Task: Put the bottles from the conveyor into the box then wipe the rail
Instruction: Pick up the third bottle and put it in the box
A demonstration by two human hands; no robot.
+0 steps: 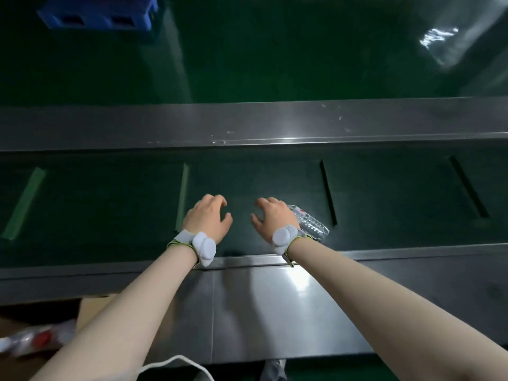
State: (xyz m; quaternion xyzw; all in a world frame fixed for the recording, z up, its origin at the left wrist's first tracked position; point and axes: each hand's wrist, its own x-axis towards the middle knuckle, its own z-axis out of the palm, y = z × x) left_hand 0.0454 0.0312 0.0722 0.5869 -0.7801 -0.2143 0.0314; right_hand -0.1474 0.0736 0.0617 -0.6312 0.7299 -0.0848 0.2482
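A clear plastic bottle [312, 223] lies on its side on the dark green conveyor belt [110, 204], partly hidden behind my right hand [270, 217]. That hand hovers over the belt just left of the bottle, fingers spread and curled, holding nothing. My left hand [210, 218] hangs beside it over the belt, fingers also apart and empty. Both wrists carry white sensor bands. The near steel rail [247, 306] runs under my forearms. At the lower left, a cardboard box [90, 312] holds blurred bottles with red caps [41, 338].
The far steel rail [247, 125] borders the belt's other side. Raised cleats [328, 192] cross the belt at intervals. A blue pallet [101, 13] sits on the green floor beyond. A white cable [176, 362] trails near the bottom edge.
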